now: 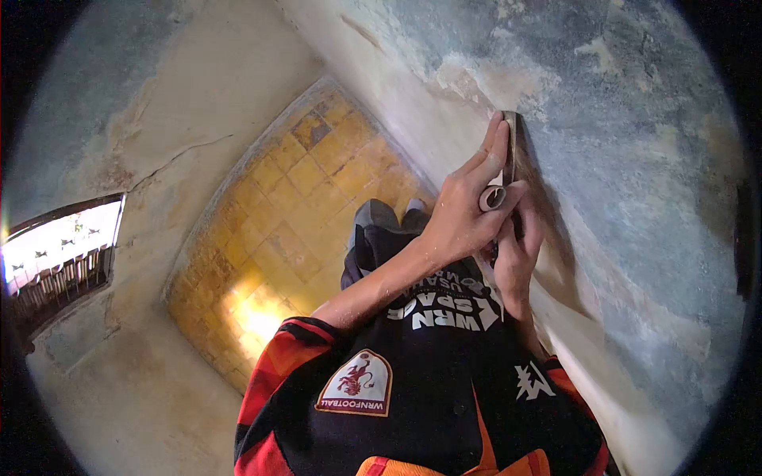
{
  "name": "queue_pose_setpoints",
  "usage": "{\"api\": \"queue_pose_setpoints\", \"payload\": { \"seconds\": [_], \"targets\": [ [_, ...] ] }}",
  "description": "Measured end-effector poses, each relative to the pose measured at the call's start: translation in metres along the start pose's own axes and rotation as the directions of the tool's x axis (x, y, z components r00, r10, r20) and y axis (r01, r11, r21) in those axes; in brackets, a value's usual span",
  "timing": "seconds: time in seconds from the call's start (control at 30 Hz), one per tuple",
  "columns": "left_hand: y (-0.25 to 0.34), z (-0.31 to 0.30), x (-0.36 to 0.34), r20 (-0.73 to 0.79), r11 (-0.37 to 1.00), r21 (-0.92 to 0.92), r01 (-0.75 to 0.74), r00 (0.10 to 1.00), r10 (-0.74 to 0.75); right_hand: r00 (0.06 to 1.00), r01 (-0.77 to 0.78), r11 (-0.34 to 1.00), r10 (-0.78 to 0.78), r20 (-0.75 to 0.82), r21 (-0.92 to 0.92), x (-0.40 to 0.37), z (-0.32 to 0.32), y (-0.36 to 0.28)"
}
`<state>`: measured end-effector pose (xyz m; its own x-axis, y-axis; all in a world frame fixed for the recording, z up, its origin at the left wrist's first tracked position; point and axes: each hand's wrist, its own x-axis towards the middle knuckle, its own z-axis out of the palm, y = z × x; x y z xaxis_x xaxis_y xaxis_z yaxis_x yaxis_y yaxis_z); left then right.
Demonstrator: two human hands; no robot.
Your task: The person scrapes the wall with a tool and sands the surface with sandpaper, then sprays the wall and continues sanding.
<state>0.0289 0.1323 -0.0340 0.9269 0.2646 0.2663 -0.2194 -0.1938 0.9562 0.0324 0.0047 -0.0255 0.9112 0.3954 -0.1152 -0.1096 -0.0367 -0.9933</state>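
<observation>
Both hands are on the thin flat brown scraping blade (510,143), which stands edge-on against the flaking blue-grey plaster wall (635,198) on the right, at the far end of my reach. My left hand (467,214) comes across my body. Its fingers (490,151) are pressed together and laid straight along the blade's face, with the thumb hooked round a small grey rolled thing (492,197) that I cannot identify. My right hand (516,266) sits just below, nearer me, its fingers curled about the tool's lower end, though the left hand hides most of that grip.

The likeliest trouble, I judge, is a slip. My left fingertips lie close to the blade's top edge, so if it skids on a hard spot they would rake along the rough plaster. Too steep an angle would dig in and gouge the pale bare patch (492,79) rather than lift loose paint. With my left arm crossed over, my push is lopsided, and a sudden give could pitch me toward the wall. Flakes and dust would fall onto my black and red football shirt (444,381) and the yellow tiled floor (317,190) on the left, and could drift toward my eyes.
</observation>
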Motion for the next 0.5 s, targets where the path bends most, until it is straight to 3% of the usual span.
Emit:
{"api": "queue_pose_setpoints", "payload": {
  "seconds": [0.3, 0.5],
  "targets": [
    [0.000, -0.004, -0.005, 0.067, 0.998, -0.010, 0.066, 0.996, -0.065, 0.970, -0.238, 0.971, 0.239, -0.039, 0.016, -0.010, 0.001, -0.012],
    [0.009, -0.014, 0.001, 0.041, 0.998, -0.003, 0.069, 0.997, -0.069, 0.990, -0.064, 0.992, 0.049, -0.135, -0.111, -0.006, 0.020, -0.011]
  ]
}}
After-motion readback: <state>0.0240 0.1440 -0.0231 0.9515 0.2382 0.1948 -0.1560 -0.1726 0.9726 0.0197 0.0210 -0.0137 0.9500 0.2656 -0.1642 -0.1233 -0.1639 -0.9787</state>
